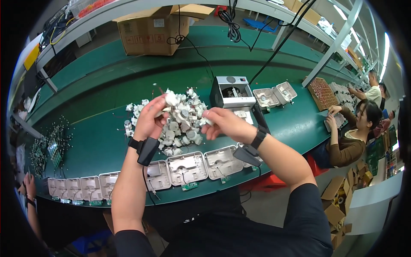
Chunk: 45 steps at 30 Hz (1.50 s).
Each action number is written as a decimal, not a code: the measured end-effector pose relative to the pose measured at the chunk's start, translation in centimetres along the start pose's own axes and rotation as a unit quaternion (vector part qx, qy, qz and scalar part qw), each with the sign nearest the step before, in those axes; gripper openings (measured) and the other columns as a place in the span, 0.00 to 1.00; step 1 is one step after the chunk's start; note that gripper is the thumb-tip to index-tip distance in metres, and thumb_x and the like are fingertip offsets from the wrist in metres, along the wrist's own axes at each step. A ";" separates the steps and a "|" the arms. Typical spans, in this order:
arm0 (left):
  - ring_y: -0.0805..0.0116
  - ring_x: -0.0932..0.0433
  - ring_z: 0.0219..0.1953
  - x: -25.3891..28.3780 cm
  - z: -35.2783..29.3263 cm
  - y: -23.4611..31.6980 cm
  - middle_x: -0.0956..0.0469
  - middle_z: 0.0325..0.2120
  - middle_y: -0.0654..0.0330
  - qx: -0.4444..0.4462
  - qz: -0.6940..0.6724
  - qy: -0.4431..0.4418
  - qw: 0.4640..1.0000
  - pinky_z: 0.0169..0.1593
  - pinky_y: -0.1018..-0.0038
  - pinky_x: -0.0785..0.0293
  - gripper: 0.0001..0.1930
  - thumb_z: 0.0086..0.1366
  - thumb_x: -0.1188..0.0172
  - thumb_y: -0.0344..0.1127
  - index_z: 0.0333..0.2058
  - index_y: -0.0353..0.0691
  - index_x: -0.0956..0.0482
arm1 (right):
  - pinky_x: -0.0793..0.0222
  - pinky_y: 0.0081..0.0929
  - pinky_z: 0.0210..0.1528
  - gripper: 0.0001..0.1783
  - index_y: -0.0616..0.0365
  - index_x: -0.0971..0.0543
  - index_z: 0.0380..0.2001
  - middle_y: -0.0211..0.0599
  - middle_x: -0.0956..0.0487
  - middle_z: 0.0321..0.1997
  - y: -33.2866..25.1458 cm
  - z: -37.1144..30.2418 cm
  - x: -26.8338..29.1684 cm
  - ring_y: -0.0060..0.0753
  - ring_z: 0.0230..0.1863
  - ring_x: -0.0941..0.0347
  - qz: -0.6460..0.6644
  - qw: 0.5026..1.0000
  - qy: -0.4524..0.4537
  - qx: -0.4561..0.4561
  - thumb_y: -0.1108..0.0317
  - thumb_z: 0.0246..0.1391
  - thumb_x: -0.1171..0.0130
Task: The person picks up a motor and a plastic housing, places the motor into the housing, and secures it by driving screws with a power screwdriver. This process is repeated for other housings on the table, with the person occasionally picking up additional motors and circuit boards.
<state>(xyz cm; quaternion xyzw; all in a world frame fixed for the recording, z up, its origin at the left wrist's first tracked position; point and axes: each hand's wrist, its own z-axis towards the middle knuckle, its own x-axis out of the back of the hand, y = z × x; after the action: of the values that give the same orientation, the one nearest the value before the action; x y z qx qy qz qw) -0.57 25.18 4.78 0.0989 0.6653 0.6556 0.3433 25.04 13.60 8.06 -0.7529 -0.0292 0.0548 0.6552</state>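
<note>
A heap of small white plastic parts with round grey pieces and thin wires (173,128) lies on the green bench in front of me. Over the heap's left side, my left hand (150,119) pinches one white plastic part (172,99) between thumb and fingers. My right hand (226,124) is at the heap's right edge, fingers curled together; something whitish shows by its fingertips, too little to identify. Below both hands, a row of open white plastic housings (187,166) runs along the near edge, with green circuit boards (190,186) attached by wires.
A grey-and-black machine (233,92) stands behind my right hand, beside two open housings (274,96). Many small circuit boards (55,147) lie at far left. A cardboard box (150,36) sits beyond the bench. Cables hang overhead. A co-worker (353,128) works at the right.
</note>
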 end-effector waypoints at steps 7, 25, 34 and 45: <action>0.76 0.20 0.37 2.3 -0.4 0.5 0.20 0.39 0.64 0.015 -0.143 0.144 0.979 0.28 0.85 0.25 0.16 0.70 0.41 0.39 0.53 0.40 0.23 | 0.27 0.23 0.35 0.16 0.55 0.27 0.47 0.39 0.20 0.37 -3.1 1.3 -1.5 0.24 0.28 0.25 -0.004 0.999 -0.025 -0.025 0.54 0.71 0.53; 0.74 0.20 0.34 4.9 -1.6 5.1 0.19 0.37 0.61 0.066 0.271 0.159 0.947 0.26 0.82 0.31 0.14 0.68 0.40 0.33 0.50 0.37 0.22 | 0.36 0.17 0.26 0.14 0.55 0.28 0.49 0.29 0.23 0.28 -3.9 4.9 -1.9 0.16 0.25 0.32 -0.252 0.957 0.012 0.145 0.61 0.67 0.53; 0.76 0.24 0.28 1.7 -3.8 5.6 0.20 0.32 0.63 0.068 0.085 0.068 0.992 0.30 0.77 0.29 0.14 0.66 0.37 0.36 0.48 0.37 0.20 | 0.39 0.18 0.26 0.14 0.60 0.27 0.48 0.29 0.24 0.30 -7.2 2.6 -1.8 0.16 0.24 0.35 -0.088 0.993 -0.016 0.071 0.63 0.66 0.53; 0.78 0.23 0.27 -6.0 -1.6 2.8 0.24 0.27 0.64 -0.097 0.339 0.012 0.936 0.35 0.78 0.29 0.13 0.67 0.37 0.36 0.46 0.37 0.19 | 0.39 0.18 0.26 0.14 0.61 0.26 0.47 0.30 0.23 0.30 -12.3 1.1 -2.9 0.17 0.24 0.35 -0.092 0.983 -0.019 0.156 0.64 0.65 0.53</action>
<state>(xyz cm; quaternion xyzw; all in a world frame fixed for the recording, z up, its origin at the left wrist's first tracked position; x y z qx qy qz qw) 2.05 20.75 9.25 0.2773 0.5294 0.7954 0.1008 22.32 16.11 20.20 -0.6344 -0.1021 0.0126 0.7661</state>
